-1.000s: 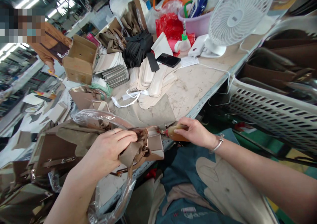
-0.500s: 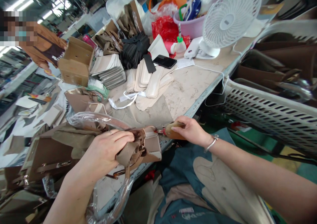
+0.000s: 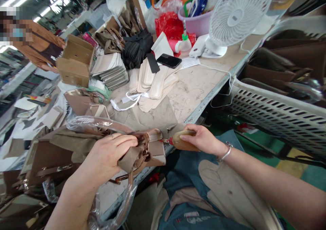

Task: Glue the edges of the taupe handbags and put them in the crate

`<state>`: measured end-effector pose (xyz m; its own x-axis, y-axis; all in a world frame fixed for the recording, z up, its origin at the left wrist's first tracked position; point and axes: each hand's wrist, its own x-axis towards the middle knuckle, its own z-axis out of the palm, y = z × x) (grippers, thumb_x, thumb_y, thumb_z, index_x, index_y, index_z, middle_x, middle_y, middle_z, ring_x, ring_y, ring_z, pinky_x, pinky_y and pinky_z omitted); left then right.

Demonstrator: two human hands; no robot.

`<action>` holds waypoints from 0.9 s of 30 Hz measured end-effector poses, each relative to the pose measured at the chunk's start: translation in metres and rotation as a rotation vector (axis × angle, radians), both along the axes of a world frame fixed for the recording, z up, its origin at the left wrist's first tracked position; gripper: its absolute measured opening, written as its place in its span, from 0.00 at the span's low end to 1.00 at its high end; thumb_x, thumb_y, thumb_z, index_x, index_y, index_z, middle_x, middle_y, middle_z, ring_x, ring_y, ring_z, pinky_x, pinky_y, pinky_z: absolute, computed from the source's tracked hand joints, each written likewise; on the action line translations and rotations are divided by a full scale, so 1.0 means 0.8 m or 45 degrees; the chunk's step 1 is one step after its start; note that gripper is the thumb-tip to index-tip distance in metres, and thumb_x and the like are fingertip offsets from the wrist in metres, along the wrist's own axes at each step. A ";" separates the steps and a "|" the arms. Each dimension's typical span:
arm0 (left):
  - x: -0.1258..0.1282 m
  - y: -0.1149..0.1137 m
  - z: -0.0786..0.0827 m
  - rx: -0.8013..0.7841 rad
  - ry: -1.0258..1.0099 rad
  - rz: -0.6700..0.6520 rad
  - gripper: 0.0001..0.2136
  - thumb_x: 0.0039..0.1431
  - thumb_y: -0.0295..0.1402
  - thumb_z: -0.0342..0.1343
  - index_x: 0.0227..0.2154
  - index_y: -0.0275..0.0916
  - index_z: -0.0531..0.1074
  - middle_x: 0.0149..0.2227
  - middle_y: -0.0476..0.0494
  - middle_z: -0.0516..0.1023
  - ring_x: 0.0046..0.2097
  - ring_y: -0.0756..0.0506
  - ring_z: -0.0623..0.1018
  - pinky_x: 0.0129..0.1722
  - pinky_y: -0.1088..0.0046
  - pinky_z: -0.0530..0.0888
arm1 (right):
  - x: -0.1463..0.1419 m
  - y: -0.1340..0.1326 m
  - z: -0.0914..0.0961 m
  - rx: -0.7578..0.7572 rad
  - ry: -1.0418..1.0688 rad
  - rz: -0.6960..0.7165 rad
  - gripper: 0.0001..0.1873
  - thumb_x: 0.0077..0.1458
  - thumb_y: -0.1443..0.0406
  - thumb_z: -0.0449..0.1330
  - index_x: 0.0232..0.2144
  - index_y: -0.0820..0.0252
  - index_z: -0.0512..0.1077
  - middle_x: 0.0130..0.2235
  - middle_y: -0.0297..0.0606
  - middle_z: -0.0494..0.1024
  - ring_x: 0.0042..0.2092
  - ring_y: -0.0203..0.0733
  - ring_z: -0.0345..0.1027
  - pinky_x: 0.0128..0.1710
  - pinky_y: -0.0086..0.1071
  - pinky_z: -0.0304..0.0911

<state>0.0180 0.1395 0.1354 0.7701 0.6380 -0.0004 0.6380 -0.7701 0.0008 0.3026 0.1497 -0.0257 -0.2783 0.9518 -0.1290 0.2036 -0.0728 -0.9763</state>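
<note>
My left hand (image 3: 112, 153) is closed round the end of a brown leather bag (image 3: 58, 152), pinching its folded strap and metal fittings at the front edge of the workbench (image 3: 196, 84). A small pale side panel (image 3: 156, 148) of the bag sticks out past my fingers. My right hand (image 3: 201, 138) grips the wooden handle of a small tool (image 3: 182, 140), whose red-collared tip touches that side panel. The bag's handles are wrapped in clear plastic (image 3: 96, 123).
Stacks of pale leather pieces (image 3: 152, 77), a black phone (image 3: 168, 60), a cardboard box (image 3: 75, 62), a white desk fan (image 3: 236, 13), a lilac basin and red bag crowd the bench. A white slatted crate (image 3: 275, 111) stands right. Another person (image 3: 38, 46) stands far left.
My right hand with the tool drew back a little to the right along the bench edge. My left hand keeps its grip on the bag.
</note>
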 end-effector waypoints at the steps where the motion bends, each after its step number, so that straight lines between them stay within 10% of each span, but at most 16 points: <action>1: 0.000 0.000 0.000 -0.002 0.006 0.002 0.12 0.55 0.23 0.52 0.43 0.37 0.69 0.42 0.43 0.80 0.43 0.44 0.78 0.44 0.68 0.72 | -0.001 0.000 -0.002 0.006 0.018 -0.035 0.12 0.48 0.57 0.60 0.22 0.59 0.67 0.25 0.31 0.68 0.29 0.38 0.62 0.30 0.31 0.57; 19: -0.003 -0.004 -0.004 0.010 0.031 -0.027 0.14 0.54 0.23 0.52 0.44 0.36 0.68 0.43 0.42 0.79 0.44 0.43 0.77 0.43 0.68 0.72 | -0.004 0.019 -0.001 -0.077 -0.052 -0.017 0.13 0.46 0.57 0.61 0.22 0.59 0.66 0.23 0.29 0.66 0.27 0.36 0.59 0.28 0.30 0.54; 27: -0.001 -0.001 -0.004 0.047 0.013 -0.030 0.12 0.54 0.23 0.52 0.42 0.36 0.70 0.42 0.42 0.80 0.43 0.44 0.78 0.45 0.68 0.72 | 0.005 -0.013 -0.007 0.252 -0.037 0.070 0.08 0.53 0.63 0.59 0.24 0.60 0.67 0.28 0.34 0.69 0.32 0.39 0.63 0.33 0.32 0.58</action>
